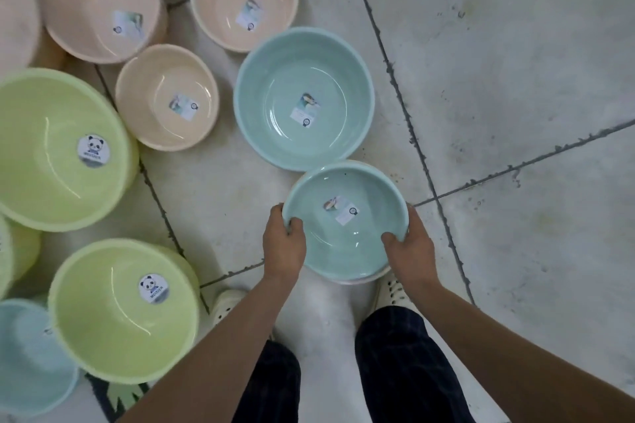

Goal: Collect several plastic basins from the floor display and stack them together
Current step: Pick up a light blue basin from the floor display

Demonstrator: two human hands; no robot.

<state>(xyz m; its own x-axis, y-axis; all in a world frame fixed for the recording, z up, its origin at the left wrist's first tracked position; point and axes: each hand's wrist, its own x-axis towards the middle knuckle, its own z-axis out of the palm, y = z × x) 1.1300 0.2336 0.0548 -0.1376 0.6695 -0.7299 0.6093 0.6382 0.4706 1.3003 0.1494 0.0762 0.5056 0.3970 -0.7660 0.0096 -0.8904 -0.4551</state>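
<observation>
The left hand (283, 244) and right hand (410, 247) held the small teal basin (343, 244) above the floor (515, 79). Their thumbs pinched opposite rims, the other fingers hidden beneath. Its label (342, 209) was unreadable. At left, a green basin (103, 336) bore a panda sticker (153, 288). Just beyond sat a larger teal basin (275, 79).

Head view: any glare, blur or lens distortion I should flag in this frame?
Head view: soft, even light; thin curved glare streaks inside the green basin and the small teal basin; floor seams bow slightly from the wide lens; the pale blue basin at the left edge looks soft and stretched.
</observation>
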